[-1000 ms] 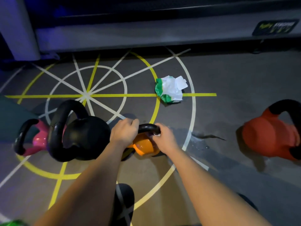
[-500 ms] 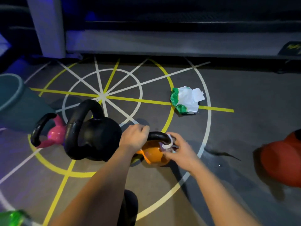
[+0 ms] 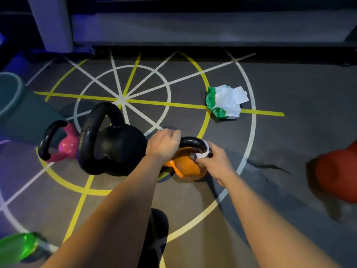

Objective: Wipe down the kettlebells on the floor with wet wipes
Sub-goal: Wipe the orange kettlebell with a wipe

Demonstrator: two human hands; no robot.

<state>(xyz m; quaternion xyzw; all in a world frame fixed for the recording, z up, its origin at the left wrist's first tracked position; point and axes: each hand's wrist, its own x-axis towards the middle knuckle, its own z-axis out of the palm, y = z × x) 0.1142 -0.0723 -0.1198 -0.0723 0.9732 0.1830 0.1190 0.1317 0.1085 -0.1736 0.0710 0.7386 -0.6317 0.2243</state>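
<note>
Head view: orange kettlebell (image 3: 185, 167) on floor, black kettlebell (image 3: 116, 147) just left of it. Left hand (image 3: 164, 145) clenched round its handle (image 3: 193, 143); right hand (image 3: 216, 161) pinching wet wipe (image 3: 203, 153) around handle's right end. Advisable: steady firmly, wrap fully, slide along the curve.

No lettering, label or number can be read anywhere.
</note>
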